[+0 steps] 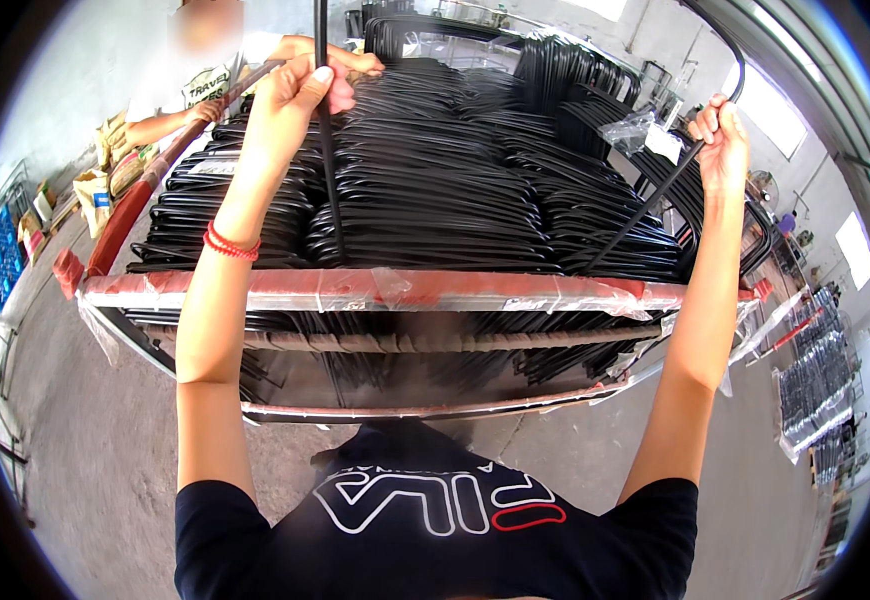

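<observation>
Your left grip (305,90) and right grip (722,140) clasp a black tubular frame (329,165), likely stiff and slick; take opposite sides, above the stacked frames (425,190).

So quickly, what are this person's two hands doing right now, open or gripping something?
Left hand: closed, holding a straight black tube.
Right hand: closed, holding a curved black tube.
</observation>
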{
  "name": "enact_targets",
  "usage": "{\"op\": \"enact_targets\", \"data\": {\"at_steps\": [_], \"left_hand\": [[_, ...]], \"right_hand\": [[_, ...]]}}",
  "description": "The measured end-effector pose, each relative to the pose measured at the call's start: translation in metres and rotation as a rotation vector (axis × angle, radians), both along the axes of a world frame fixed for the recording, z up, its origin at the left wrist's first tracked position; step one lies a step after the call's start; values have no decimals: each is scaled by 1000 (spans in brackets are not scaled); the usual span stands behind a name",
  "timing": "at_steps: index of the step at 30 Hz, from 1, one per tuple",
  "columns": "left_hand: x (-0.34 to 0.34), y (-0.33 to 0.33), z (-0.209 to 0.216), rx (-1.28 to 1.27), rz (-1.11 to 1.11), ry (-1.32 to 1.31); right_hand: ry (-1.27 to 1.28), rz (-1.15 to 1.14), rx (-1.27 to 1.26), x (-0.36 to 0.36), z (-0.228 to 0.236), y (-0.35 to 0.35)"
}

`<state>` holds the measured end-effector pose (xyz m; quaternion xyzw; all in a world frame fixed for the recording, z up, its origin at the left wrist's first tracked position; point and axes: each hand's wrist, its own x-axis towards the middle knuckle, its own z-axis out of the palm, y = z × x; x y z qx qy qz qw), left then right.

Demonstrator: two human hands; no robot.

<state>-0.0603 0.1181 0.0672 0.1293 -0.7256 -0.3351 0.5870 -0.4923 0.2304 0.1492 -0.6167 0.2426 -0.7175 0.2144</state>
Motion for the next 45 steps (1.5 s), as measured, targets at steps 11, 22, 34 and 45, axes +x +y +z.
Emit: {"op": "enact_targets", "data": {"at_steps": [11, 22, 34, 45], "left_hand": [[-1, -4, -8, 45, 97, 57], [-14, -1, -5, 5, 105, 226], [-9, -8, 30, -33, 34, 246], [-3, -9, 36, 15, 94, 202]], "right_hand": [[-69, -230, 61, 15, -89, 2], [-195, -160, 28, 26, -143, -10], [-196, -80, -20, 25, -104, -13], [-259, -134, 6, 29, -98, -12]]}}
